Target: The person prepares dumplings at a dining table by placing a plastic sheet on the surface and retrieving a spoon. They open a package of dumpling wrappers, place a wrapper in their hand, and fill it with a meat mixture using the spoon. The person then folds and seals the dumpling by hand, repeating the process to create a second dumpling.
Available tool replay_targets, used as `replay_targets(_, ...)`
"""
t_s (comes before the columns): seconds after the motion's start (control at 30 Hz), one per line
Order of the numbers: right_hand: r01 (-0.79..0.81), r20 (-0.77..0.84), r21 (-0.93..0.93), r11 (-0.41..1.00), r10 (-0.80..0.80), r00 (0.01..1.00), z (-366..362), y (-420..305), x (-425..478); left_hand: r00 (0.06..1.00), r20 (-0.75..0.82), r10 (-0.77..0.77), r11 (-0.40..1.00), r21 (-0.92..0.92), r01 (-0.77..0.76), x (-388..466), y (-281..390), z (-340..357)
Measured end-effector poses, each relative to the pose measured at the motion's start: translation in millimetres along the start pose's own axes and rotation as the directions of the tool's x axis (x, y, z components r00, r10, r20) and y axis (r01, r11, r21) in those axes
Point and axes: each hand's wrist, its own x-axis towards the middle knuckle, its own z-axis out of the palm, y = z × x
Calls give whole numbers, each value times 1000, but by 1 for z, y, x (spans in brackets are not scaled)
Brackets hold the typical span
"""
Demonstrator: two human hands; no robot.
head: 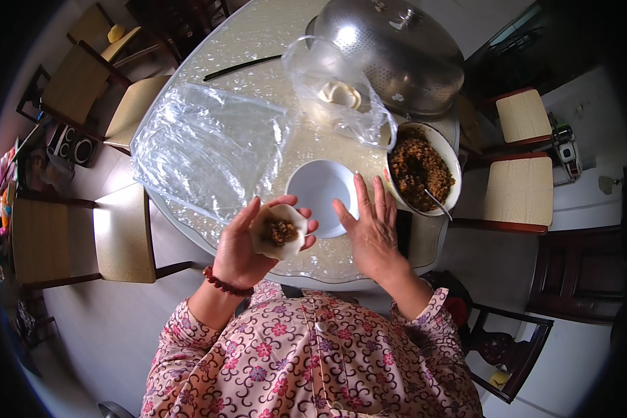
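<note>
In the palm of my left hand [243, 243] lies a round dough wrapper [262, 244] with a mound of brown minced filling [280, 232] at its middle. My right hand [374, 235] holds nothing; its fingers are spread over the right rim of a white bowl [321, 190]. That bowl looks pale inside, and I cannot tell whether it has liquid in it. To the right stands a larger enamel bowl [453, 157] of the same kind of filling, with a metal spoon [439, 205] leaning in it. A clear plastic bag [313, 68] behind the white bowl contains dough wrappers [339, 95].
A flat clear plastic sheet [209, 146] covers the table's left side. Black chopsticks [243, 68] lie behind it. A large perforated metal cover [397, 57] stands at the back. A dark flat object [404, 230] lies beside my right hand. Chairs [125, 235] surround the table [313, 266].
</note>
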Motion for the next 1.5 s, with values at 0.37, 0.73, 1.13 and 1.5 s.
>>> replay_targets(0.37,-28,189,-144,989,55,980,21,-11,18,996,46,-82,997,3,82,-13,33,-10)
replay_targets(0.73,23,-165,158,987,3,986,-29,-23,19,989,52,-142,990,33,140,-9,32,-8)
replay_targets(1.13,274,-14,67,959,-274,962,-51,-42,30,972,16,-234,971,64,232,-2,16,-10)
replay_targets(1.5,339,-112,27,941,-334,936,-53,-44,18,989,40,-139,990,-11,140,-1,23,-8)
